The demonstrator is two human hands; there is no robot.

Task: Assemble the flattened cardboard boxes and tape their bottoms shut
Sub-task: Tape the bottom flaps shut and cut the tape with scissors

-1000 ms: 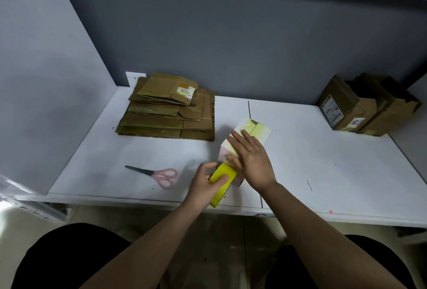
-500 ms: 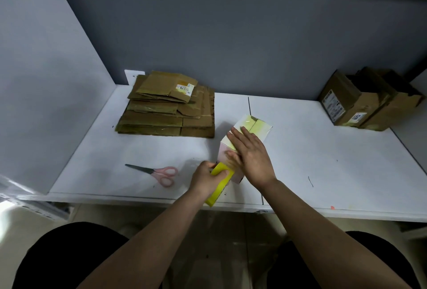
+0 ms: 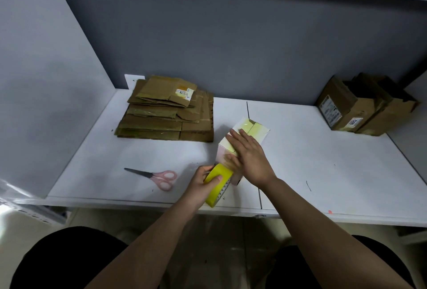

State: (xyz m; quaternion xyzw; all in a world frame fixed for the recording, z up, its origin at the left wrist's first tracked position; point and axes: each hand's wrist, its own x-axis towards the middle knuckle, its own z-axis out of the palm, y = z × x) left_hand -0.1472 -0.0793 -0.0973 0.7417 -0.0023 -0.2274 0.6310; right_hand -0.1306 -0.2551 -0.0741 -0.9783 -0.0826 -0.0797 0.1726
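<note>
Left of tape roll (image 3: 218, 184), scissors (image 3: 159, 177)

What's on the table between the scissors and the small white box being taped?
In the head view, the left hand gripping the yellow tape roll sits between the scissors and the white box; otherwise bare tabletop.

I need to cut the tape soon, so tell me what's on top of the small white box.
The right hand lies flat on the small white box, pressing its flaps. Whatever is beneath the palm is hidden.
</note>
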